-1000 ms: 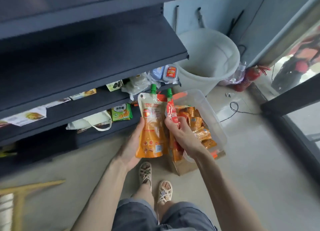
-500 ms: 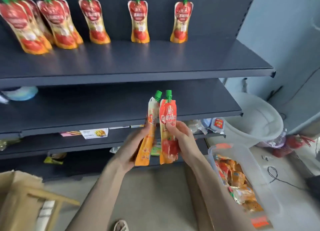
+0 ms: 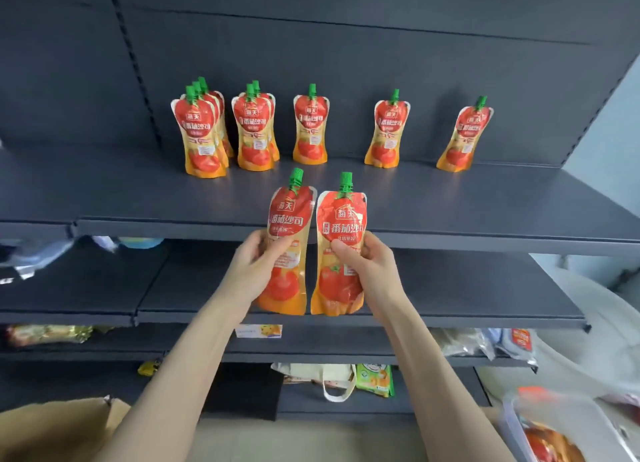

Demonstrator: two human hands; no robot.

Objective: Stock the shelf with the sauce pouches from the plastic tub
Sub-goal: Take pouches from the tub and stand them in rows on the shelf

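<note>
My left hand (image 3: 254, 264) grips one red-and-orange sauce pouch (image 3: 289, 219) with a green cap. My right hand (image 3: 369, 269) grips a second pouch (image 3: 341, 288) beside it. Both pouches are upright, side by side, in front of the front edge of the dark shelf (image 3: 450, 205). Several matching pouches stand along the back of that shelf, one group at the left (image 3: 201, 132), singles further right (image 3: 465, 135). The clear plastic tub (image 3: 540, 423) with more pouches sits at the bottom right, blurred.
A lower dark shelf (image 3: 485, 288) runs behind my hands. Below it, packets and a cloth bag (image 3: 332, 375) lie on further shelves. A cardboard box (image 3: 52, 430) is at bottom left, and a white bucket (image 3: 606, 323) stands at right.
Both hands have risen with the pouches from the tub near the floor to the upper shelf's front edge. The left pouch turned to face me. My view tilted up.
</note>
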